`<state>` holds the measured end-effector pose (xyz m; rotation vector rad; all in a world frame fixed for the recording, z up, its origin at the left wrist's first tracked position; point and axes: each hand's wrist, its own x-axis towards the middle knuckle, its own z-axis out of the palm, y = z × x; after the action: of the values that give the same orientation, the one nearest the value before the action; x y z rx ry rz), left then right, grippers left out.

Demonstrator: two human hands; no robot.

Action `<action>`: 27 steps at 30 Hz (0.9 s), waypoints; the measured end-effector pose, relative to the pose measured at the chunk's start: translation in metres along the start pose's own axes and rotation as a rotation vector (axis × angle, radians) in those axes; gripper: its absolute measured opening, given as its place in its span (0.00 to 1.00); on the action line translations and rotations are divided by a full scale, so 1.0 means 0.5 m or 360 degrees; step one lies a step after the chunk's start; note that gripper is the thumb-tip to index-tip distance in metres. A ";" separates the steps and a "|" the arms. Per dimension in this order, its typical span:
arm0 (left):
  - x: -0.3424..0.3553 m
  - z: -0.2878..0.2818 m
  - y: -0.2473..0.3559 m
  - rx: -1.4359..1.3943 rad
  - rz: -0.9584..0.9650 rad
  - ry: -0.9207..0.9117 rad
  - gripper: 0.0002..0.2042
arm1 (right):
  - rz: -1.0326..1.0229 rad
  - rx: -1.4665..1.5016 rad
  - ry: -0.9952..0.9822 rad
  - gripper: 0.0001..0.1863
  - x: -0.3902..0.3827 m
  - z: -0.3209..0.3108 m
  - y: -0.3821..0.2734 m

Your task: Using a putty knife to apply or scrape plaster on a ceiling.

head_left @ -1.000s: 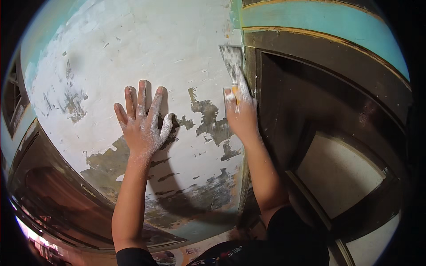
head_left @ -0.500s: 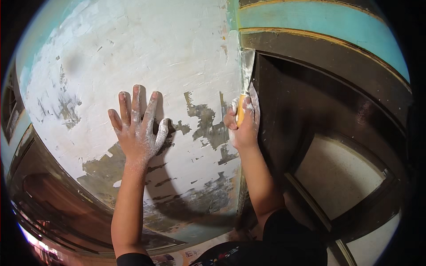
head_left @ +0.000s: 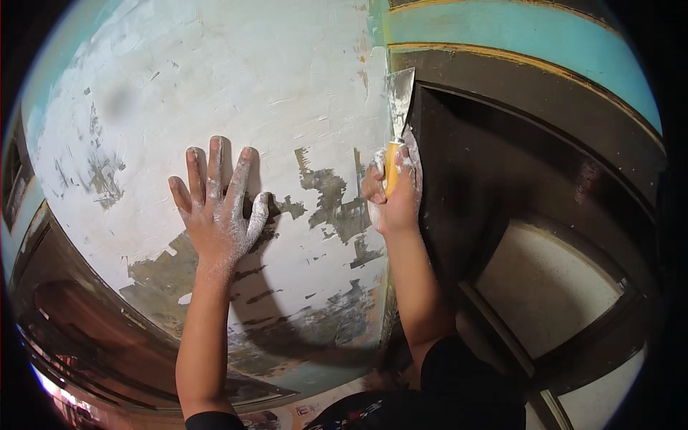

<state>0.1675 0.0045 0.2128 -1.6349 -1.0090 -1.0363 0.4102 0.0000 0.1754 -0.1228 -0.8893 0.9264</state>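
White filler, patchy and scraped, covers much of the wall (head_left: 279,86) in front of me, with grey-brown bare areas lower down. My left hand (head_left: 218,218) lies against it, fingers spread, its thumb and knuckles coated in white dust. In my right hand (head_left: 400,193) is a putty knife (head_left: 398,107) with a yellow handle, held blade up. Its metal blade, smeared with white, is at the wall's right edge, beside the dark door frame. Whether the blade touches the wall I cannot tell. White dust clings to my right fingers too.
A dark brown door (head_left: 494,172) with a pale lower panel (head_left: 548,287) stands at the right. Above it runs a turquoise band (head_left: 516,36) with yellow-brown edging. Dark wooden framing (head_left: 93,315) curves along the lower left.
The putty knife's blade has turned to show more of its flat face, and its tip has risen slightly. My left hand stays spread on the wall.
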 end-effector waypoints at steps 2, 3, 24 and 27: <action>0.001 -0.002 0.003 -0.0011 0.0003 -0.0005 0.28 | 0.0033 0.0074 -0.0037 0.12 0.003 -0.014 0.007; -0.001 -0.001 0.000 -0.0010 0.0003 -0.0008 0.28 | -0.0003 0.0027 -0.0042 0.12 -0.003 -0.018 0.015; -0.001 -0.002 -0.002 -0.0014 -0.0004 -0.0001 0.28 | -0.0131 -0.0240 0.0024 0.24 0.017 0.056 -0.008; -0.003 -0.004 -0.005 -0.0022 -0.0009 -0.0003 0.28 | -0.0209 -0.0342 0.0075 0.20 0.025 0.057 0.005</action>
<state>0.1645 0.0029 0.2127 -1.6455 -1.0103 -1.0476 0.3921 0.0033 0.2005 -0.2668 -0.9406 0.7018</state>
